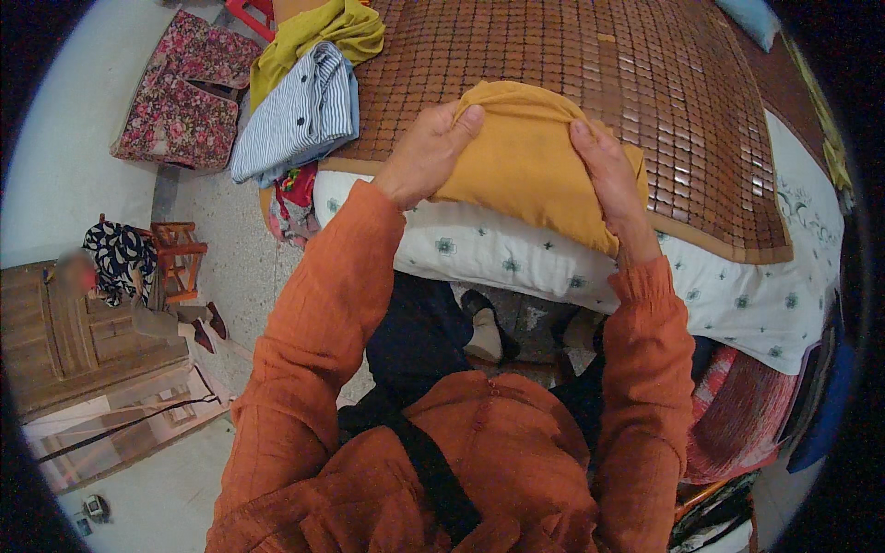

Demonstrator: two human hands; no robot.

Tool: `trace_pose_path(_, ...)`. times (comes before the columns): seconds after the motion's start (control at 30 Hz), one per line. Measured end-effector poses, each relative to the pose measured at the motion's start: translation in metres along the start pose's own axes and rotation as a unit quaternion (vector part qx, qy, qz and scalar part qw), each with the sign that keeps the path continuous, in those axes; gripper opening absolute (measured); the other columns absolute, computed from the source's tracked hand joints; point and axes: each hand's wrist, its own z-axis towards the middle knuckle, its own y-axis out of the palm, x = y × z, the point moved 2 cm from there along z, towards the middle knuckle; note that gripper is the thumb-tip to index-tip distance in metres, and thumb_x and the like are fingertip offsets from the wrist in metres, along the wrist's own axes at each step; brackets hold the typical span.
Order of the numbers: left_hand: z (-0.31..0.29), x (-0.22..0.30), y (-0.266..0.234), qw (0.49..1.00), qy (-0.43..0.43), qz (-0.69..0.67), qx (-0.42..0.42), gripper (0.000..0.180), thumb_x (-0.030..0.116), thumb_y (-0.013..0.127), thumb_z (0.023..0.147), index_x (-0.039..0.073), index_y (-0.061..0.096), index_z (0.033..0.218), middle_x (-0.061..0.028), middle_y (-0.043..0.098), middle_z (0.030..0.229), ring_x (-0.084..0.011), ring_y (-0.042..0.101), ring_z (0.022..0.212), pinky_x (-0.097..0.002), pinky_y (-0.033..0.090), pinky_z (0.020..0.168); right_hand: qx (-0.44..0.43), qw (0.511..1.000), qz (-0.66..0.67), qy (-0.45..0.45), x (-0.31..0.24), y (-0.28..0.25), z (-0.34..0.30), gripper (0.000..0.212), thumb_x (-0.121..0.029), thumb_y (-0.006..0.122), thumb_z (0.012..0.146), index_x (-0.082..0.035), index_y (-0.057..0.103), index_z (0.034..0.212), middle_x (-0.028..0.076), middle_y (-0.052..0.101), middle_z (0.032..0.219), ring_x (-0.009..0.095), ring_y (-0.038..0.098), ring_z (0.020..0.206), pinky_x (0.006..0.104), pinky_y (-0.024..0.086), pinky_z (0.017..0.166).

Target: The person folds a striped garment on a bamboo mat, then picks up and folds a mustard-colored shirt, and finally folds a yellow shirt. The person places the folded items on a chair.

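Observation:
A folded mustard-yellow cloth garment (pixel 530 157) lies at the front edge of the bed; its exact kind does not show. My left hand (pixel 429 152) pinches its upper left corner, thumb on top and the fingers mostly tucked behind the fabric. On the other side, my right hand (pixel 613 170) grips the upper right edge, thumb on the near face. The cloth is gathered in creases between the two thumbs, and its lower edge hangs over the white patterned sheet (pixel 512 253). Beneath it spreads a brown tile mat (pixel 701 166).
Left on the bed sit a folded blue-striped shirt (pixel 304 115) and an olive-yellow garment (pixel 318 41). Beyond them stands a floral fabric box (pixel 180 111). A person (pixel 129 267) sits on a wooden chair at far left. A red woven cover (pixel 742 415) is near my right elbow.

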Motion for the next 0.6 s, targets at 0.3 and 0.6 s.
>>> trace_pose_path(0.3, -0.028, 0.024, 0.016, 0.995, -0.038, -0.086, -0.035, 0.036, 0.032, 0.038, 0.095, 0.003, 0.053, 0.110, -0.0018, 0.062, 0.088, -0.0059, 0.057, 0.073, -0.0217, 0.048, 0.065, -0.002, 0.999, 0.034, -0.016, -0.030, 0.015, -0.035, 0.037, -0.029, 0.047, 0.091, 0.002, 0.052, 0.111, 0.007, 0.062, 0.100, 0.012, 0.060, 0.086, 0.0244, 0.048, 0.076)
trace_pose_path(0.6, 0.014, 0.069, -0.009, 0.987, 0.114, 0.111, 0.008, 0.034, 0.034, 0.052, 0.089, 0.002, 0.061, 0.096, -0.0003, 0.062, 0.084, -0.0067, 0.056, 0.073, -0.0246, 0.046, 0.066, 0.056, 0.918, -0.361, -0.156, -0.108, 0.012, 0.000, 0.030, -0.027, 0.049, 0.090, -0.002, 0.059, 0.104, 0.001, 0.061, 0.089, 0.010, 0.054, 0.080, 0.0262, 0.044, 0.072)
